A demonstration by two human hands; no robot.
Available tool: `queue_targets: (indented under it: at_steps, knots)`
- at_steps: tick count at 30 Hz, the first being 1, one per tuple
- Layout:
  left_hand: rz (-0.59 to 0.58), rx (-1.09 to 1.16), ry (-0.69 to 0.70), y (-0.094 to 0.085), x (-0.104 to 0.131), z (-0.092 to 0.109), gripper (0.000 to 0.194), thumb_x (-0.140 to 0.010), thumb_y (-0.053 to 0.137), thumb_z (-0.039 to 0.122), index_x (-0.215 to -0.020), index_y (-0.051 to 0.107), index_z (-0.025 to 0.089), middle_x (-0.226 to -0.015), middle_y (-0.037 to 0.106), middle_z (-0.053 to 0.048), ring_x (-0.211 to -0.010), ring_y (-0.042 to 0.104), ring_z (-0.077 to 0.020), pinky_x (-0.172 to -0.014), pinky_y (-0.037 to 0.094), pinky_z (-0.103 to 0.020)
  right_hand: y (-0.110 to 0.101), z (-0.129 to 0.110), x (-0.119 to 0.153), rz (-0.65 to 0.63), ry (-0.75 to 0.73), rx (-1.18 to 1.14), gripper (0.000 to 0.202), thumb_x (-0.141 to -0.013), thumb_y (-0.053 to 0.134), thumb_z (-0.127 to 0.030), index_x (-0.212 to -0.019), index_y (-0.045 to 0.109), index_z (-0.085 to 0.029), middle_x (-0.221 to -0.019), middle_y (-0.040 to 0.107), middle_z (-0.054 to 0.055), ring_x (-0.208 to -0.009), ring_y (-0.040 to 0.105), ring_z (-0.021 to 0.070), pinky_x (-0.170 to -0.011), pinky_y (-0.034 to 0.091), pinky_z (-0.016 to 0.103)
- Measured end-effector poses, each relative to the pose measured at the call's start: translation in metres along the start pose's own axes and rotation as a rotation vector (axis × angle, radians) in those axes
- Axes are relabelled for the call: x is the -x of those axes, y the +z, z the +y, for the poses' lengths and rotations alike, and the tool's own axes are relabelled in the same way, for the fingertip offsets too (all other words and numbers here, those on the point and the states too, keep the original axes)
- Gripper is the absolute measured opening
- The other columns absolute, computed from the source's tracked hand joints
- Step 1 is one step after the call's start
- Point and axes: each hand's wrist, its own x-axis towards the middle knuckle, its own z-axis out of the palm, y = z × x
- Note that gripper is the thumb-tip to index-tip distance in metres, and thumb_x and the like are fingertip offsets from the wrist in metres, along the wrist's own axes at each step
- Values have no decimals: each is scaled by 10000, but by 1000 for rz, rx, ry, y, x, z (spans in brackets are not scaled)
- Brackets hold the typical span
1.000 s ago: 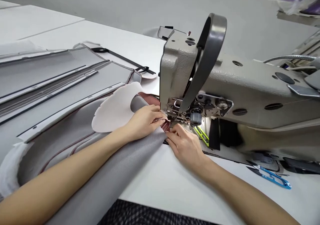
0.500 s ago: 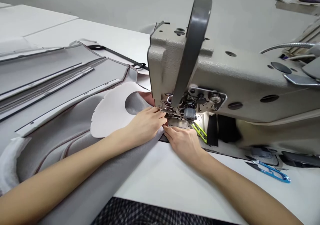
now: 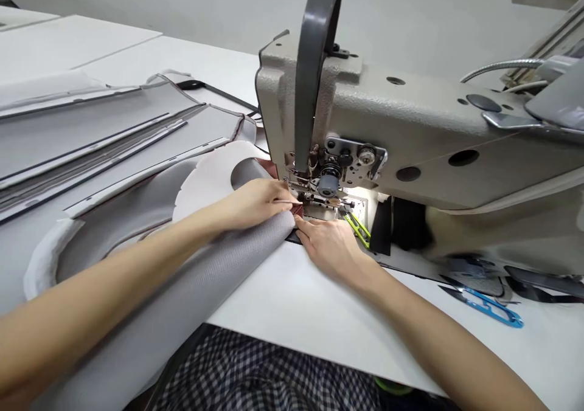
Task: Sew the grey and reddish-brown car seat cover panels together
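Grey fabric (image 3: 246,258) is pinched by the left hand (image 3: 259,202), while the right hand (image 3: 332,247) touches it, grip unclear.

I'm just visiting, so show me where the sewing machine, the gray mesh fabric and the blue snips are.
Sewing machine (image 3: 392,116): head view, on the side of its long upper arm.
Gray mesh fabric (image 3: 237,260): head view, on its folded front part.
Blue snips (image 3: 514,321): head view, on the handle's rounded end.

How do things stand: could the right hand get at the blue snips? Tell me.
Probably yes: the blue snips lie uncovered on the white tabletop beside the right forearm, and nothing seems to block the way. The right hand would first have to come away from the grey fabric.
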Motion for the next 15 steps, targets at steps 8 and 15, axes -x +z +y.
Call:
queue_targets:
  at_steps: [8, 15]
  knots:
    - [14, -429, 136, 13, 5, 13, 292, -900, 462, 148, -982, 734, 214, -924, 692, -49, -879, 622, -207, -771, 453, -320, 6, 0, 1, 51, 35, 79, 370, -1041, 352, -255, -1305, 610, -229, -817, 724, 54, -704, 672, 184, -553, 345, 285]
    - [77, -549, 139, 3, 12, 28, 309, -881, 450, 161, -1026, 721, 197, -1043, 692, -86, -1005, 608, -274, -807, 471, -401, 4, -1, 0, 115, 81, 142, 374, -1041, 381, -321, -1345, 575, -224, -990, 706, 83, -932, 655, 223, -705, 433, 303]
